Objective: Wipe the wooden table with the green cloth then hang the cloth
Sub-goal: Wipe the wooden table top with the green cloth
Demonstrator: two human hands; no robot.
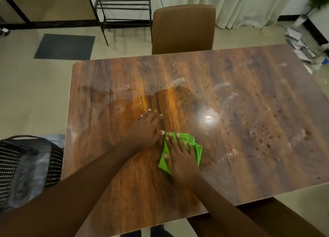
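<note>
The right hand [181, 158] covers most of the green cloth [196, 150], and the black basket [7, 158] runs off the left edge, blurred

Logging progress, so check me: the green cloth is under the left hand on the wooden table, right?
No, the green cloth is under the right hand, on the wooden table; the left hand lies flat on bare wood beside it. The head view shows it.

We see a bright green cloth [195, 147] on our table [115, 87], its brown wood grain streaked amber and dark with reddish-brown spots and whitish smears, near a tan chair [183, 28], a black white-flecked woven basket [10, 156] and a dark grey mat [64, 46].
</note>
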